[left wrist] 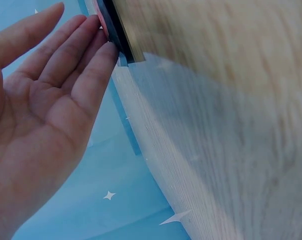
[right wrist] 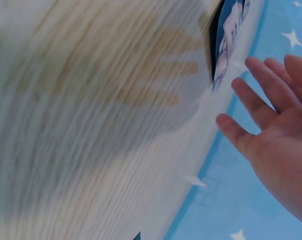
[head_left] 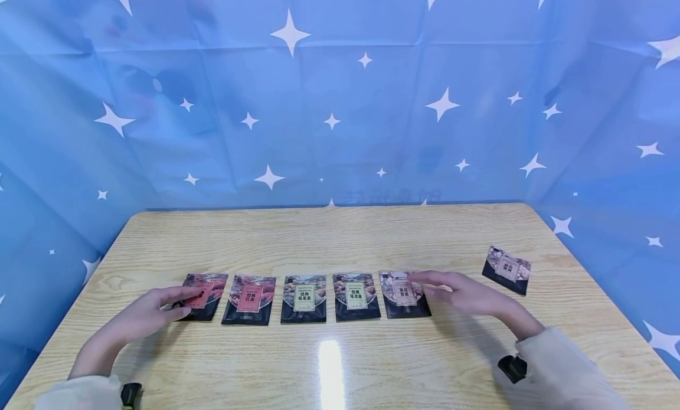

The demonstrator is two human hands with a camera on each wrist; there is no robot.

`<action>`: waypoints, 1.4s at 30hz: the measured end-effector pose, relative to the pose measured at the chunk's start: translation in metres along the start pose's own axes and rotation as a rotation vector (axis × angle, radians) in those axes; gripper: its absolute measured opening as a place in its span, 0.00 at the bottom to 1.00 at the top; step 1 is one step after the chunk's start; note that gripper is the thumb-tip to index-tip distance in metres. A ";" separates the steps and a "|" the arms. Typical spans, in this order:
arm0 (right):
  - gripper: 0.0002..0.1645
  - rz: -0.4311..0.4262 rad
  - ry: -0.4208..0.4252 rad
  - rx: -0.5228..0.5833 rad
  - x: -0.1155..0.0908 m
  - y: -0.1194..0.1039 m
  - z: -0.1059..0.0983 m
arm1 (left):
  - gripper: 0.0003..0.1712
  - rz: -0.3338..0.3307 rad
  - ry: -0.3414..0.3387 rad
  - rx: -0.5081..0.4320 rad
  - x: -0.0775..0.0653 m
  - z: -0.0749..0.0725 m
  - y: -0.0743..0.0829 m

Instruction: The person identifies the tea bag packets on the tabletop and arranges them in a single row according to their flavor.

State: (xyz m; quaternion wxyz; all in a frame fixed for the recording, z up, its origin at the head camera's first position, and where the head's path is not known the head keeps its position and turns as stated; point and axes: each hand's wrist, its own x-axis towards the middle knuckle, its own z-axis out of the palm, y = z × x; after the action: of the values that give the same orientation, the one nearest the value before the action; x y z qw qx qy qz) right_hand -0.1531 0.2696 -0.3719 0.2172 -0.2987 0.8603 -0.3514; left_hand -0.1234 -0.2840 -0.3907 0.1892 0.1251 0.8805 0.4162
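Several dark tea packets lie flat in a row across the table. My left hand (head_left: 151,312) rests its fairly straight fingertips on the leftmost red-labelled tea packet (head_left: 208,293); in the left wrist view its fingers touch the packet's edge. Beside it lies a second red-labelled tea packet (head_left: 249,299). Two green-labelled tea packets (head_left: 304,298) (head_left: 356,296) fill the middle. At the row's right end is a pink-labelled tea packet (head_left: 404,293). My right hand (head_left: 464,293) hovers by that packet's right side, fingers spread and holding nothing in the right wrist view.
Another pink-labelled tea packet (head_left: 507,269) lies turned askew, apart from the row, toward the right table edge. The wooden table (head_left: 329,239) is backed and flanked by a blue curtain (head_left: 340,103) with white stars. Light glares off the front middle of the tabletop.
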 end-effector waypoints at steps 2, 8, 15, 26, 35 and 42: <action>0.24 0.008 0.018 -0.009 -0.002 0.001 -0.003 | 0.28 0.000 -0.001 -0.002 0.000 0.000 0.000; 0.24 0.046 0.077 -0.035 -0.014 0.005 -0.011 | 0.28 0.007 -0.006 -0.004 0.000 0.000 -0.001; 0.24 0.089 0.169 -0.050 -0.030 0.013 -0.021 | 0.28 0.002 -0.018 -0.025 0.000 -0.001 0.000; 0.21 0.079 0.338 -0.155 -0.058 0.040 -0.039 | 0.29 -0.003 -0.021 -0.024 0.000 -0.001 -0.002; 0.25 0.231 0.348 -0.105 -0.087 0.067 -0.056 | 0.29 -0.003 -0.023 -0.024 0.000 -0.001 -0.001; 0.27 0.360 0.344 -0.100 -0.101 0.080 -0.060 | 0.29 -0.009 -0.029 -0.033 0.000 -0.001 0.000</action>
State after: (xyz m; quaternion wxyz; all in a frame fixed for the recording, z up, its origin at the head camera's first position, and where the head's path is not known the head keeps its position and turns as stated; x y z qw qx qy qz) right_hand -0.1439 0.4112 -0.3744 0.1119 -0.0871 0.9401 -0.3099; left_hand -0.1240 -0.2849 -0.3905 0.2055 0.1241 0.8713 0.4280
